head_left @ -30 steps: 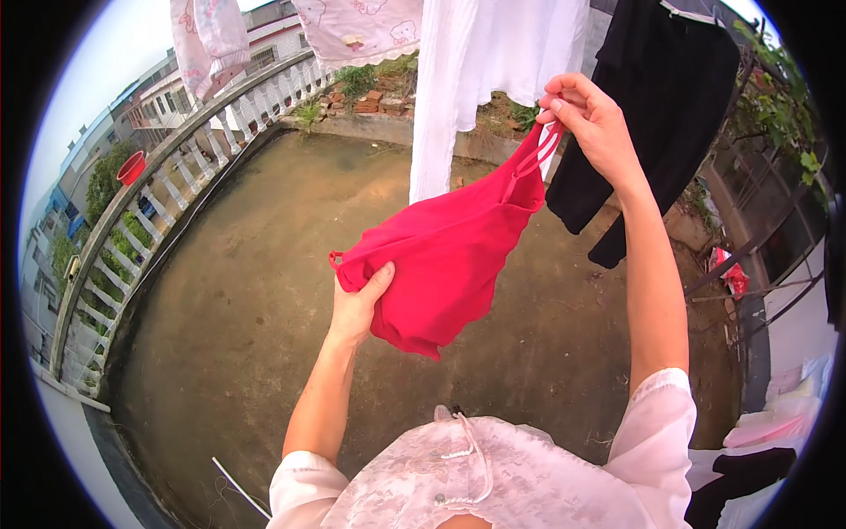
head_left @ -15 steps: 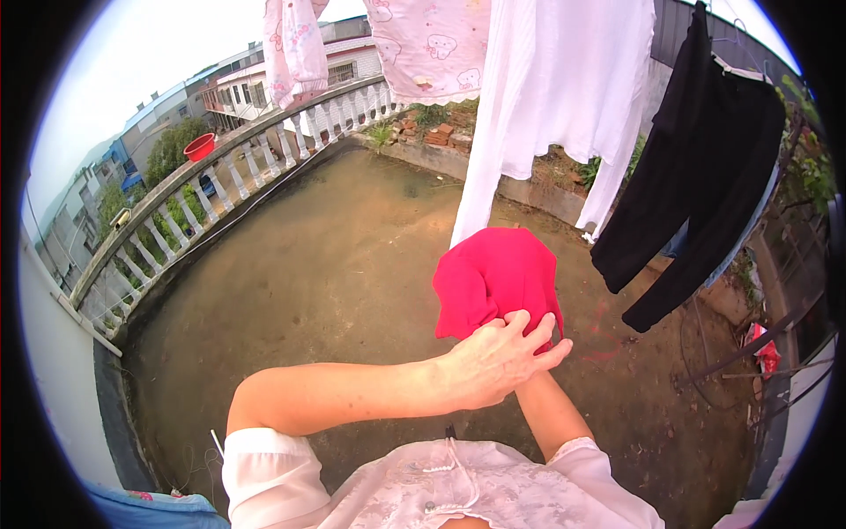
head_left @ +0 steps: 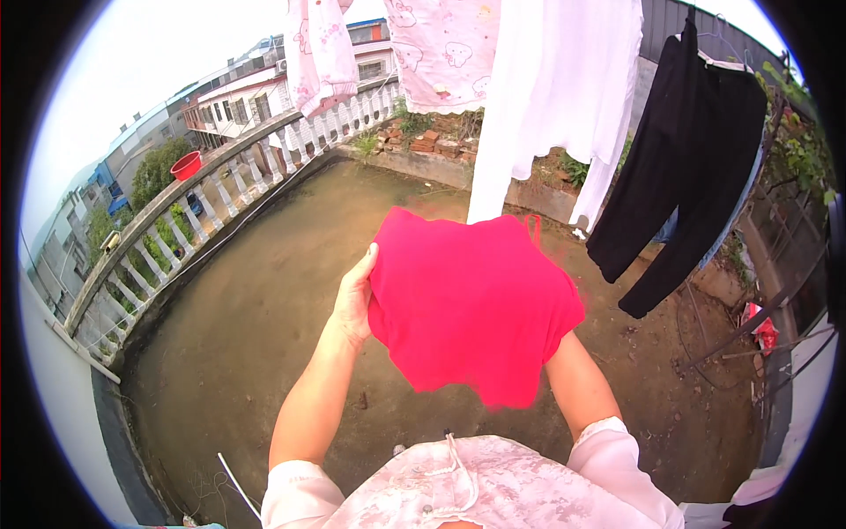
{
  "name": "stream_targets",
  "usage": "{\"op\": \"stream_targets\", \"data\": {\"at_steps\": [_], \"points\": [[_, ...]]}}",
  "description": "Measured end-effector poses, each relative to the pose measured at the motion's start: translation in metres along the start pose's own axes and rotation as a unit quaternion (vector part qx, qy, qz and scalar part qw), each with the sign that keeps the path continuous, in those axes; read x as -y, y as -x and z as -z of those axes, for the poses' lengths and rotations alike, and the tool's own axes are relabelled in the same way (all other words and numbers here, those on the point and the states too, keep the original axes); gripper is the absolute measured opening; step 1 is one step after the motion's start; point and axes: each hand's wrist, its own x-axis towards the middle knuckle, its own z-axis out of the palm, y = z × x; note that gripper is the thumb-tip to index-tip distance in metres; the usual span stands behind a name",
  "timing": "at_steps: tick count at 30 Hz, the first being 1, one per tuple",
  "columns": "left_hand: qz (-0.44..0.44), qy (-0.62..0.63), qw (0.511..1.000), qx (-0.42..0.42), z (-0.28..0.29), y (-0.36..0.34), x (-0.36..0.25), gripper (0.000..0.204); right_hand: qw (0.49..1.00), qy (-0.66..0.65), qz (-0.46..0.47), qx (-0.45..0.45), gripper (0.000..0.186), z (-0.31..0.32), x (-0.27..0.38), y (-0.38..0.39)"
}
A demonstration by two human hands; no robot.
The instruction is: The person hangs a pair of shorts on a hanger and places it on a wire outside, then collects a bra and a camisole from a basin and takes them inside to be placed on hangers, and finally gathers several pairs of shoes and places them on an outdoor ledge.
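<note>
Ground: damp, brown-stained concrete floor [head_left: 256, 300] spreads beneath your arms.
Railing: pale balustrade [head_left: 231, 157] runs along your left, angling away toward the far side.
White laundry: long white clothes [head_left: 564, 79] hang ahead, just right of centre; one lower end drops behind the top of the red cloth. Cannot tell whether they touch.
Black trousers: black trousers [head_left: 687, 150] hang ahead to your right, apart from the red cloth.
Pink laundry: printed pink cloth [head_left: 445, 53] hangs ahead, left of the white.
Red cloth: red garment [head_left: 476, 309] is spread in the air in front of your chest, between your two arms, clear of the floor. Slightly longer across you than away from you; its lie slopes down toward your right.
Right side: your right forearm [head_left: 582, 383] goes in under the garment's right edge. Your right hand is hidden by cloth; cannot tell its grip.
Left side: your left hand [head_left: 354, 300] grips the garment's left edge, thumb along the rim, fingers mostly out of sight behind. From it, the cloth lies directly rightward.
Strap: thin red loop [head_left: 533, 227] stands up at the far edge, nearer your right side than your left hand.
</note>
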Motion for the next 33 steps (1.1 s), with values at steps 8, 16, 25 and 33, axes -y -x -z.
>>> {"op": "stream_targets", "data": {"at_steps": [8,16,25,33], "points": [[0.046,-0.042,0.997,0.053,0.068,0.012,-0.025,0.054,0.989,0.129,-0.063,0.019,0.05,-0.037,-0.046,0.058],[0.095,-0.395,0.851,0.334,0.027,0.022,0.18,0.077,0.954,0.244,-0.122,-0.127,0.053,-0.011,-0.033,0.181],[0.157,-0.496,0.742,0.424,-0.023,-0.022,0.283,0.036,0.913,0.102,-0.283,-0.274,0.033,0.065,-0.021,0.31],[0.17,-0.413,0.734,0.511,-0.073,-0.025,0.369,0.029,0.377,0.104,-0.044,-0.919,0.062,0.005,0.032,0.628]]}}
